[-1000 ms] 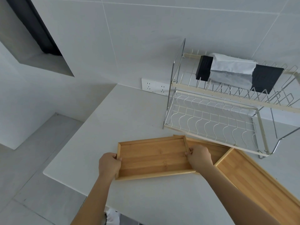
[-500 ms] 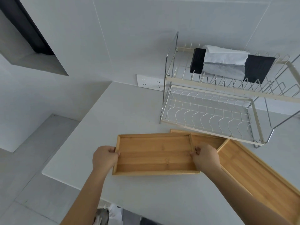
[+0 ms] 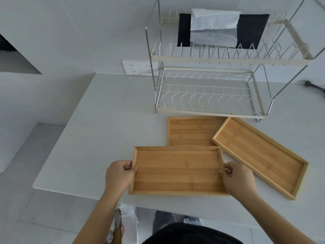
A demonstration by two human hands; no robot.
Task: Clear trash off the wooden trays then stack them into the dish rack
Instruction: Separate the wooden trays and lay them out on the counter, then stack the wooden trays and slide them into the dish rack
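Note:
I hold an empty wooden tray (image 3: 177,170) by its short ends near the counter's front edge. My left hand (image 3: 119,175) grips the left end and my right hand (image 3: 236,178) grips the right end. Two more empty wooden trays lie on the counter behind it: one (image 3: 190,132) flat in front of the rack, partly covered, and a long one (image 3: 260,156) lying at an angle to the right. The two-tier wire dish rack (image 3: 207,113) stands at the back against the wall, its lower tier bare.
A black cloth (image 3: 249,30) and a white paper towel (image 3: 213,29) rest on the rack's upper tier. A wall socket (image 3: 139,67) sits left of the rack. A dark handle (image 3: 314,86) lies at far right. A bag with trash (image 3: 121,224) sits on the floor below the counter edge.
I have pulled the held tray toward me and off the tray beneath it, which now shows. My view has shifted closer to the rack and down.

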